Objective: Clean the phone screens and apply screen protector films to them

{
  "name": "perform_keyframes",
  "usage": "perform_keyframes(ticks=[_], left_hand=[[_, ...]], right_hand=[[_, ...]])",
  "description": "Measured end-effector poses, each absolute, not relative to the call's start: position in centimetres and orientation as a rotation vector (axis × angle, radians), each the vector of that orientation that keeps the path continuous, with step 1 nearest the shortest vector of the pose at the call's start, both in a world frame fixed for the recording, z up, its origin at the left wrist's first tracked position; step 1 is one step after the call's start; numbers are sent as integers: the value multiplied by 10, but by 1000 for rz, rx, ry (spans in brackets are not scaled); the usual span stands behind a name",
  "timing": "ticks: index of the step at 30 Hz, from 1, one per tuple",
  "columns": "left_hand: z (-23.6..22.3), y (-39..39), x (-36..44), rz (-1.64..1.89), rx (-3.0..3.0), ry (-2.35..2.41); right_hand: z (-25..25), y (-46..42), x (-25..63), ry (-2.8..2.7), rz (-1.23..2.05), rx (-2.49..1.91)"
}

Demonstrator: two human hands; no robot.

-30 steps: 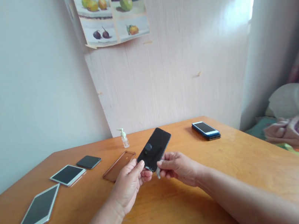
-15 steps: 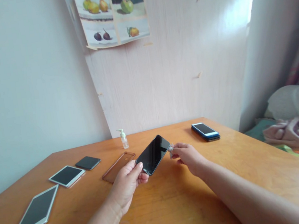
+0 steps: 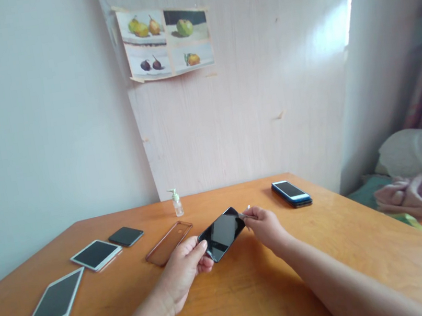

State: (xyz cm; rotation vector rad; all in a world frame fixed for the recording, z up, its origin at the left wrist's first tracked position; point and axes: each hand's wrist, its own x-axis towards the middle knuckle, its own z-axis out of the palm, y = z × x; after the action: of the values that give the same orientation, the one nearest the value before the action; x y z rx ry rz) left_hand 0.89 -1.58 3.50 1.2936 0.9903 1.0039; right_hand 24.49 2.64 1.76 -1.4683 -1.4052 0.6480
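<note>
1. The left hand [image 3: 190,260] is gripping the black phone [image 3: 224,232] by its near end, above the table [image 3: 225,309]; steady support seems wise.
2. The right hand [image 3: 264,226] is pinching a pale piece [image 3: 246,217] at the far end; light pressure seems best.

Tablets [image 3: 51,306] lie left of the phone [image 3: 222,234], stacked phones [image 3: 290,191] right.

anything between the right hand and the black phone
Only the small pale item pinched in the right hand, at the far end of the black phone; nothing else visible. The left hand holds its near end.
</note>
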Motion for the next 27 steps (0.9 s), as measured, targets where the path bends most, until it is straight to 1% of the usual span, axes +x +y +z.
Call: perform_keyframes(ticks=[3,6,12,16,22,27], left_hand=[[36,-18,10,967,1289,1010],[35,-17,11,918,1267,1023],[30,-15,9,872,1247,1031],[28,-15,9,872,1268,1135],[34,-21,11,806,1489,1240],[31,-23,9,735,1806,1322]], right_hand=[[16,22,239,-1678,429,-1531],[14,21,238,-1787,397,-1545],[12,31,249,-1774,333,-1647],[7,34,250,-1808,320,-1637],[1,33,248,-1885,292,-1608],[3,30,249,-1904,262,-1581]])
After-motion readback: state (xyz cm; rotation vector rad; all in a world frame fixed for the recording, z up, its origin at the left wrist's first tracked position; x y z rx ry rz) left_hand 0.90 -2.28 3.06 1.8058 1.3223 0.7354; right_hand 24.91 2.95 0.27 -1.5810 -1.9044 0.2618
